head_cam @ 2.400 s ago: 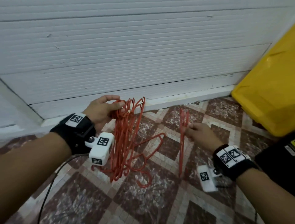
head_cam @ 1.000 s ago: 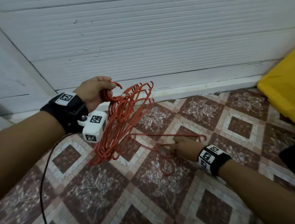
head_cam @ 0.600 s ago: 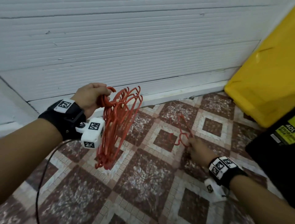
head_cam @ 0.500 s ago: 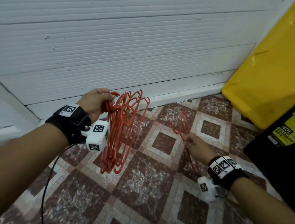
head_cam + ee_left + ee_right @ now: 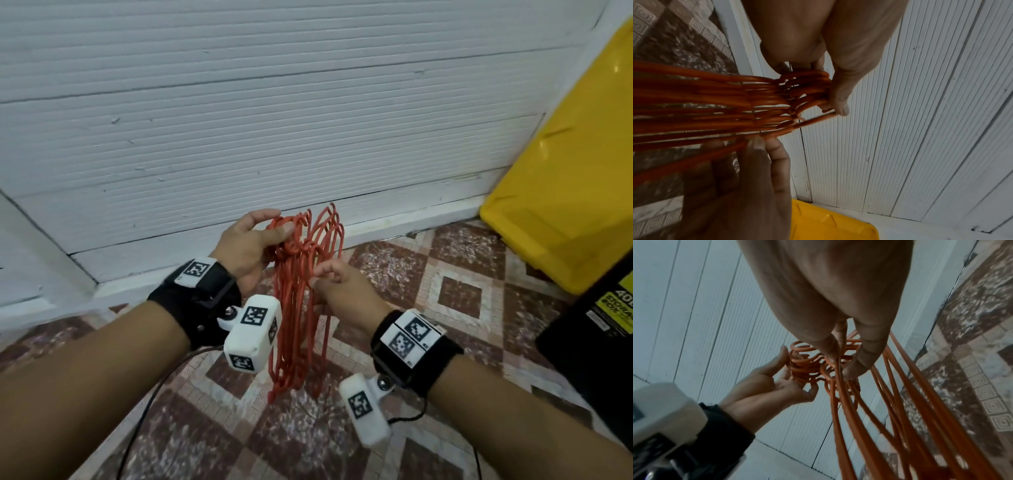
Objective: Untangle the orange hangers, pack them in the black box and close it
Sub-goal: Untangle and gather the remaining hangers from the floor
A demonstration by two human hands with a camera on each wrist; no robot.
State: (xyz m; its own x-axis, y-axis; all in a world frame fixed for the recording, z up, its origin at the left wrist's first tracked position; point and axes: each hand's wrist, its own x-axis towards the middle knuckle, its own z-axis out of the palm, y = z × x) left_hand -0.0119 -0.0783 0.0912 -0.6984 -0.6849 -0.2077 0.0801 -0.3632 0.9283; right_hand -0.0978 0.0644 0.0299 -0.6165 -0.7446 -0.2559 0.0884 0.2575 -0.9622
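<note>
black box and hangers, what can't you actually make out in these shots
- Black box: the head view's right edge cuts it off; open or shut, and its inside, cannot be told.
- Orange hangers: their count is hidden by overlap in the bunch; the wrist views blur the wires.
- Left hand: its fingers are wrapped among the hooks, so how many it holds is hidden.
- Right hand: which hanger it pinches is unclear.

The hangers (image 5: 301,301) hang in a bunch between the two hands, hooks (image 5: 301,240) uppermost, over the floor (image 5: 428,291). The left hand (image 5: 246,250) is at the hooks, thumb (image 5: 281,233) across them. The right hand (image 5: 346,294) is just right of the bunch, fingertips (image 5: 849,369) below the hooks. The wall (image 5: 308,120) stands beyond the fingers. The bin (image 5: 565,171) and box (image 5: 603,342) stand well right of the right hand.
</note>
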